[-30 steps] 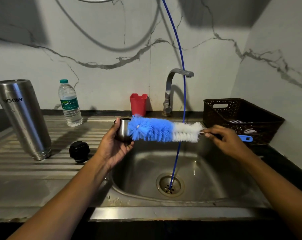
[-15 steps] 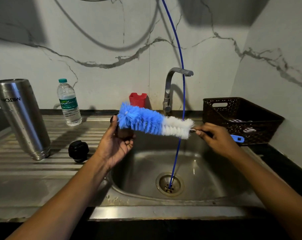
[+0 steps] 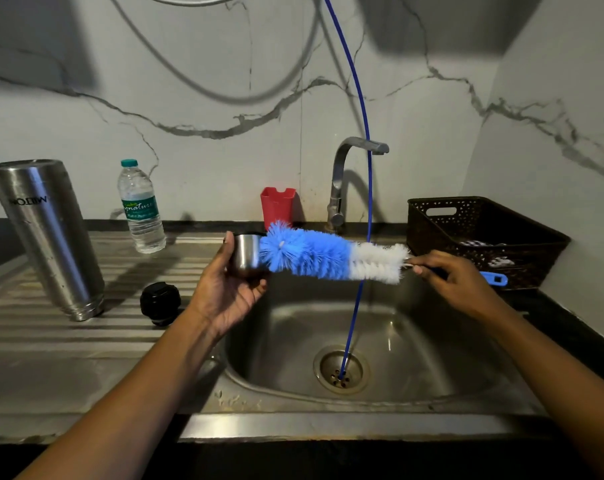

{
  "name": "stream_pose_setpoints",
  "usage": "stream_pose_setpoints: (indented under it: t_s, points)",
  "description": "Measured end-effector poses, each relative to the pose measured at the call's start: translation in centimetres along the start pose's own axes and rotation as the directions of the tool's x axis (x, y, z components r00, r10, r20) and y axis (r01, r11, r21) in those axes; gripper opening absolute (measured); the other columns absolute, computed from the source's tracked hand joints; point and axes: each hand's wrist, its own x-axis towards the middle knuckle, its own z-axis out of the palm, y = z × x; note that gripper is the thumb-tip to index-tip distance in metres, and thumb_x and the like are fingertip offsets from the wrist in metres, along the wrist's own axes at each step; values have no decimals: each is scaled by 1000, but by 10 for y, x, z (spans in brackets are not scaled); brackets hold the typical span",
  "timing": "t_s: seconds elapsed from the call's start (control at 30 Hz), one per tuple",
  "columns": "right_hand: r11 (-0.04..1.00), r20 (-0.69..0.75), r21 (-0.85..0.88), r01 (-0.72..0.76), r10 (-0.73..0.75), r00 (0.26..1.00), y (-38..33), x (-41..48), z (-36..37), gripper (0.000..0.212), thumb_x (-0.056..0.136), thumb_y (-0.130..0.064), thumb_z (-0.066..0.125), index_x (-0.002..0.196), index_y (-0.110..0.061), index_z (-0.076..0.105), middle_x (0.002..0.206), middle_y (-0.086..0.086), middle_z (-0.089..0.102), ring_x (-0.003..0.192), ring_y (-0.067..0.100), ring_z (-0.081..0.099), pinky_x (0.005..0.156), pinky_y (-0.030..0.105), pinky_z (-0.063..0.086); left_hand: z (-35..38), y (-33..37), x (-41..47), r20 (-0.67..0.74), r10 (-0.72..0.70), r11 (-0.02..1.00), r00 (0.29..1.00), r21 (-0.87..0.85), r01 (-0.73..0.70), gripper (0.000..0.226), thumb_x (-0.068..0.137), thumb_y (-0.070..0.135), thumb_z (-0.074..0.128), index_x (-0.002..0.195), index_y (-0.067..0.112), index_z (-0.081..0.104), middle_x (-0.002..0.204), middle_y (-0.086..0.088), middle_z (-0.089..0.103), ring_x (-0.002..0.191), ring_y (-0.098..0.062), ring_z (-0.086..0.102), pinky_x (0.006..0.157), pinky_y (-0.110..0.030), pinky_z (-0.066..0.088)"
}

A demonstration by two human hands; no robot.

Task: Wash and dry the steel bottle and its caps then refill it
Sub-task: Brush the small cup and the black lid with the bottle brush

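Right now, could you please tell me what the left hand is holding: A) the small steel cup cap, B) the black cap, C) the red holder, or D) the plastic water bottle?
A: the left hand grips the small steel cup cap beside the blue end of the brush, while the black cap lies apart on the drainboard.
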Motion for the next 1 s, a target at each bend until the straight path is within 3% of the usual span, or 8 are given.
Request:
stream_pose_setpoints:
  t_s: [0.07, 0.23, 0.37, 0.47, 0.6, 0.7, 0.87, 1.0]
  points:
    - [1000, -13, 25, 6, -5, 1000, -7, 0, 3, 40, 81, -63, 51, 103, -32, 64, 86, 1, 63, 83, 13, 59, 73, 23, 45, 3, -3, 0, 10, -17, 1000, 1000, 15, 17, 71, 29, 50, 94, 87, 13, 78, 92, -7, 73, 74, -17, 70, 57, -26, 56]
    - [998, 46, -40, 39, -37, 998, -10, 7, 15, 20, 88, -9, 61, 106, -11, 69, 84, -8, 59, 83, 8, 58, 71, 12, 41, 1, -3, 1, 38, 12, 1000, 999, -6, -11, 61, 41, 46, 92, 90, 14, 78, 96, -7, 72, 79, -17, 70, 60, -26, 56]
    - [998, 15, -44, -42, 42, 999, 1, 1, -2, 17, 90, -19, 60, 106, -20, 66, 88, 4, 63, 86, 23, 62, 74, 25, 44, -1, -3, 2, -40, 22, 1000, 999, 10, -21, 45, 76, 51, 59, 83, 11, 79, 87, -10, 72, 68, -18, 69, 57, -25, 54]
    - [999, 4, -31, 34, -34, 999, -16, 4, 9, 35, 88, -48, 54, 106, -21, 67, 83, -13, 61, 82, 1, 59, 71, 12, 42, 2, -3, -1, 17, 17, 1000, 1000, 2, -17, 56, 59, 54, 76, 96, 12, 77, 99, -10, 73, 81, -20, 71, 63, -28, 57]
    - [998, 19, -61, 19, -18, 1000, -13, 7, 14, 19, 88, -8, 61, 105, -12, 69, 85, -14, 59, 81, 3, 59, 72, 9, 40, -1, -1, 2, 47, 32, 999, 998, 26, -33, 75, 36, 58, 90, 99, 19, 75, 99, -5, 72, 80, -15, 69, 59, -24, 54]
    - [999, 30, -44, -31, 32, 999, 0, 2, 0, 22, 89, -8, 60, 107, -19, 66, 90, 5, 63, 87, 22, 61, 76, 25, 44, -1, -2, 3, 30, 7, 1000, 1000, 28, -8, 69, 31, 51, 94, 88, 15, 77, 91, -7, 70, 67, -16, 65, 54, -23, 50]
    - [996, 6, -67, 64, -63, 998, -17, 6, 13, 21, 88, -10, 61, 106, -17, 68, 78, -20, 59, 79, -6, 55, 68, 7, 39, -2, -2, 2, 5, 16, 999, 1000, -38, -16, 81, 33, 42, 94, 105, 12, 70, 94, -8, 71, 76, -19, 69, 62, -26, 55]
    - [997, 19, -71, 30, -29, 999, -8, 5, 7, 23, 89, -12, 61, 107, -25, 65, 83, -11, 62, 80, 4, 58, 72, 22, 45, -4, -1, 1, -21, 13, 999, 1000, -51, -14, 92, 34, 51, 92, 110, 9, 64, 99, -11, 70, 74, -20, 68, 59, -24, 52]
